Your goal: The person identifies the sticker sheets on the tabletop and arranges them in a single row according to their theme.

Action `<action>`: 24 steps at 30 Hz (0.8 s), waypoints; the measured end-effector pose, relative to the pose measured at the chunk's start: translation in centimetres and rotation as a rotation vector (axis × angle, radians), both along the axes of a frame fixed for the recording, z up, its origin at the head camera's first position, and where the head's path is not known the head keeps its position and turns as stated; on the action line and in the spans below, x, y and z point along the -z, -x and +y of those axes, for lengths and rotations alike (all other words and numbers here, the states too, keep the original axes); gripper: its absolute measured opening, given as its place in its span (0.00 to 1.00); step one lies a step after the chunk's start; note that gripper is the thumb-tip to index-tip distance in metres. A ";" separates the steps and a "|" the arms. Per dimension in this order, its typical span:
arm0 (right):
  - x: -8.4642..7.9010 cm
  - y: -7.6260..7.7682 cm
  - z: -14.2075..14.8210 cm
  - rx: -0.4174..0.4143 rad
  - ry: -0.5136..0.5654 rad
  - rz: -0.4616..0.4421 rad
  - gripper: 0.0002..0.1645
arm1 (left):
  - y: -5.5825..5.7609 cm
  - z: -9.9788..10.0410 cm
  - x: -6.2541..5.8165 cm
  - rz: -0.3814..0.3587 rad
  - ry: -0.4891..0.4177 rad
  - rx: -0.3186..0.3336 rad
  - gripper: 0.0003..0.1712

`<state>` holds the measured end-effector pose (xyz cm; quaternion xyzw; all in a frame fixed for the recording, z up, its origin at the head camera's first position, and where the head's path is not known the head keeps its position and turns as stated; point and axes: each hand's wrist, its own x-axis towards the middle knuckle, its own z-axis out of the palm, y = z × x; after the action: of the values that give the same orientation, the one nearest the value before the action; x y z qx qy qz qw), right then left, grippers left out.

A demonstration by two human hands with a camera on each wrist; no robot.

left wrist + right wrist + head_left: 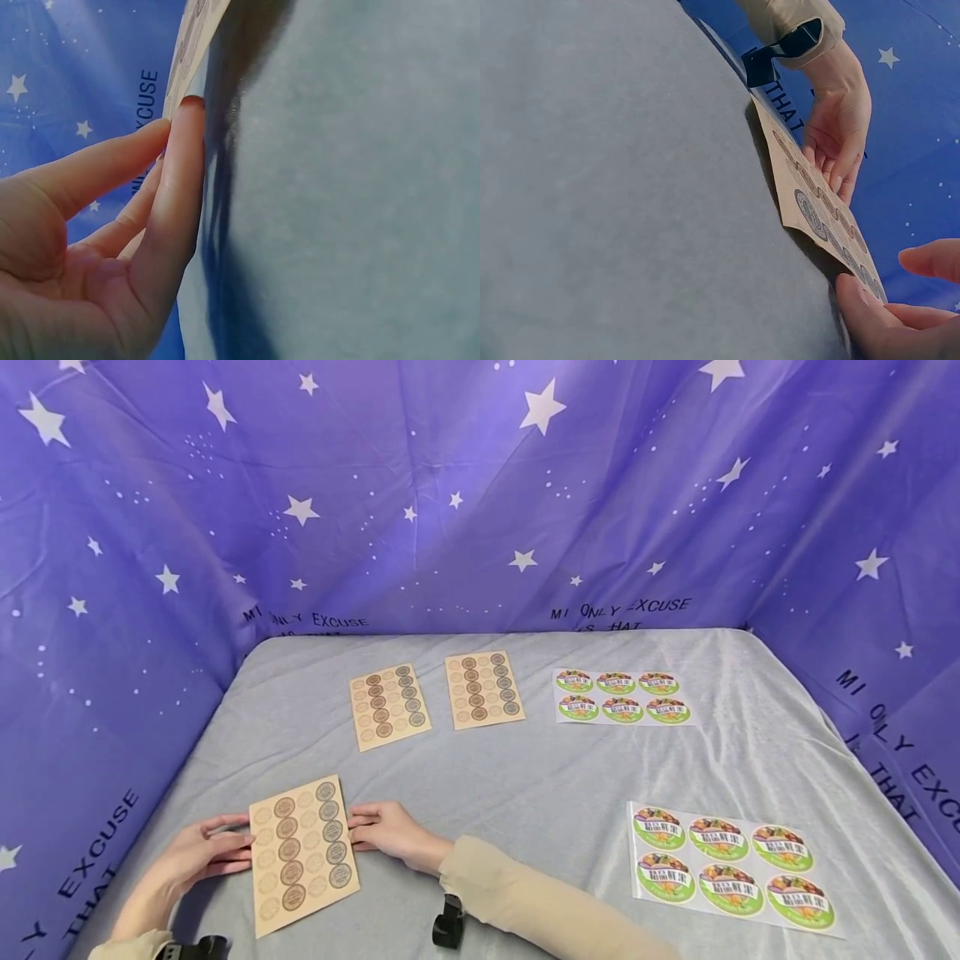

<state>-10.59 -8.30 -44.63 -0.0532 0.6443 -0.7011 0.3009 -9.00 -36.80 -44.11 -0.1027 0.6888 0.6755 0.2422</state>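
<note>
A kraft-brown sheet of round stickers [303, 852] lies over the near left of the table, slightly raised off the cloth. My left hand [206, 852] pinches its left edge; in the left wrist view the thumb and a finger of the left hand [127, 217] meet at the sheet's edge [196, 45]. At the opposite edge is my right hand [393, 835]. In the right wrist view, one finger of the right hand [900, 315] touches the sheet [817, 202] while another digit stands apart from it.
Farther back lie two more brown sticker sheets, one on the left [390, 706] and one in the middle [486, 689]. On the right are two white sheets of fruit labels, a far one [622, 697] and a near one [731, 868]. A starry purple curtain [480, 502] surrounds the grey cloth-covered table [510, 793].
</note>
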 end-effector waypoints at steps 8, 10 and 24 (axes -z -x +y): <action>0.0 0.8 -1.1 0.018 0.014 0.000 0.23 | 0.7 0.0 -0.5 0.010 0.014 -0.059 0.17; 0.0 1.0 -1.3 0.027 0.015 -0.004 0.23 | 0.9 0.0 -0.7 0.004 0.032 -0.082 0.18; 0.3 2.3 -3.6 0.151 0.002 0.028 0.26 | 3.5 0.1 -1.4 0.041 0.098 -0.180 0.19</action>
<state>-12.90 -11.87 -44.89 -0.0144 0.6497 -0.7218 0.2381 -12.52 -36.68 -42.67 -0.1619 0.7139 0.6620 0.1611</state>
